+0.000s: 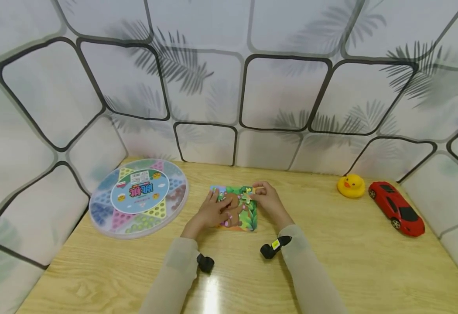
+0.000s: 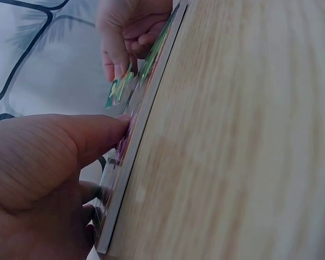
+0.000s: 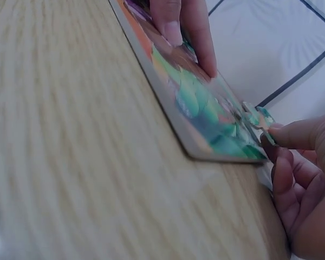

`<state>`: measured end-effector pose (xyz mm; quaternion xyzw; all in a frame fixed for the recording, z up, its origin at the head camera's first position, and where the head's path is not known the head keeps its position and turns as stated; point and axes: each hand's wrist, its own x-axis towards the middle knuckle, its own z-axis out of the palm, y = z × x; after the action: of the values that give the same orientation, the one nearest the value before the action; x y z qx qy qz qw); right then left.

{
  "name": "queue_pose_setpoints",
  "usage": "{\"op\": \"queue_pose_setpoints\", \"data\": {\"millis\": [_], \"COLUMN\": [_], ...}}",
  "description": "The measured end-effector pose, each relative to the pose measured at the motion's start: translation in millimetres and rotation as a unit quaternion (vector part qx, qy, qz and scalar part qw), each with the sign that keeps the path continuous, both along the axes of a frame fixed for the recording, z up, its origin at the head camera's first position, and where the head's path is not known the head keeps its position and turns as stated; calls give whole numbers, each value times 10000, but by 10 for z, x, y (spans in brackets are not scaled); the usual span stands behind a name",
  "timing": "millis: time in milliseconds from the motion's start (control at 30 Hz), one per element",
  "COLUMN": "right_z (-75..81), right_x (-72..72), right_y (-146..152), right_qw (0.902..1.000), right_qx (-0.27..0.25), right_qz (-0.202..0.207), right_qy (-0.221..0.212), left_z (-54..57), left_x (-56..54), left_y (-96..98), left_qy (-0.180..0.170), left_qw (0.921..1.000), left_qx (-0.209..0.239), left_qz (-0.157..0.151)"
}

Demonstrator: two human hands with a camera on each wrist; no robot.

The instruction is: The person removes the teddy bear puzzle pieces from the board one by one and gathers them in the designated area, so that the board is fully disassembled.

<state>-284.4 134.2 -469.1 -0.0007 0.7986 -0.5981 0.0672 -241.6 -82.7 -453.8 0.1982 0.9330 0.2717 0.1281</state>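
A colourful jigsaw puzzle [image 1: 249, 221] with a brown bear and green leaves lies flat on the table. My left hand [image 1: 211, 212] rests on its left part, fingers spread over the picture. Seen from the left wrist, the thumb [image 2: 100, 135] touches the picture close to the board's edge. At the top right corner, my right hand [image 1: 269, 199] pinches a green puzzle piece [image 3: 260, 118] between thumb and fingers. That piece is tilted, close over the board, in the right wrist view. The left hand covers some of the picture.
On the left of the wooden table [image 1: 323, 261] lies a round Chinese checkers set [image 1: 138, 198] under a clear cover. A yellow rubber duck [image 1: 351, 186] and a red toy car [image 1: 396, 209] stand at the right. Patterned fabric [image 1: 209, 144] walls the table's back and sides.
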Motion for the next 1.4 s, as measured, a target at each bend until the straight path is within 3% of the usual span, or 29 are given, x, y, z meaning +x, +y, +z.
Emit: {"op": "queue_pose_setpoints", "data": {"millis": [233,467,767,1400], "right_z": [-10,-16,-47,-94], "right_x": [-42,-60,-85,-36], "right_y": [182,413,618,648], "right_qw": [9970,9997,9994,9954], "right_qx": [-707,-75,175,855], "right_qz": [-124,-238,-288,-408], "right_qy": [-291,-83,68,125], "left_z": [7,20,22,-13], "left_x": [-38,-35,-18,-6], "left_y": [13,25,21,12], "left_qy": [144,153,82,83], "left_qw": [9996,9995,9996,9995], "left_qx": [-154,-198,-193,-221], "left_qz": [-186,-213,-169,-202]}}
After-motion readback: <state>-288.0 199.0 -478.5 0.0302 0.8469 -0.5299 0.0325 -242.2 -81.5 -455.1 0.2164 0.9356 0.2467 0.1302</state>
